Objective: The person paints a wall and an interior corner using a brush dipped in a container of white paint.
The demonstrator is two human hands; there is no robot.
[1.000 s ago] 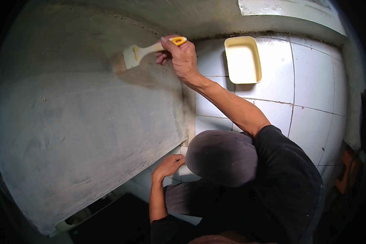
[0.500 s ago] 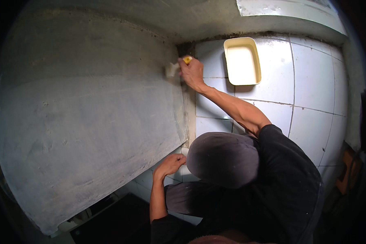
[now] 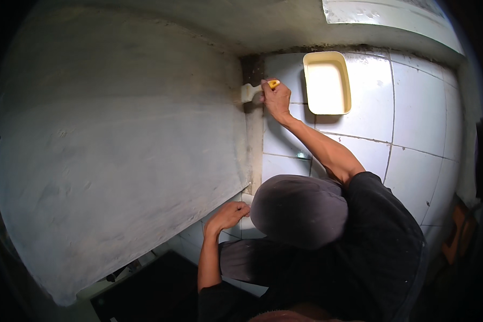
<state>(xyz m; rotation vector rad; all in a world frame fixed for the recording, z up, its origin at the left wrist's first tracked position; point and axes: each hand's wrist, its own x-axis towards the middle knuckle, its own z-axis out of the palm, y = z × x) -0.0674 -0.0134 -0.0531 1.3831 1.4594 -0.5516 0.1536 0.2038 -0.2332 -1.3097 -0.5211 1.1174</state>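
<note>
A paintbrush (image 3: pixel 249 93) with a yellow-tipped handle and pale bristles is gripped in my right hand (image 3: pixel 277 102). Its bristles meet the lower edge of the grey wall (image 3: pixel 118 145), close to the corner with the floor. To the right of that hand, a cream rectangular tub (image 3: pixel 350 102) stands on the tiles with whitish liquid in it. My left hand (image 3: pixel 228 216) is closed, fingers curled beside my bent knee (image 3: pixel 300 212), and I see nothing in it.
White floor tiles (image 3: pixel 416 177) with dark joints spread to the right. A second wall (image 3: pixel 284 27) runs along the far side, with a pale ledge (image 3: pixel 386 15) at upper right. A dark flat object (image 3: pixel 150 292) lies at lower left, below the wall's near edge.
My right hand has moved the paintbrush a little to the right, back toward the wall's lower edge. The view has shifted slightly. My left hand stays by the knee.
</note>
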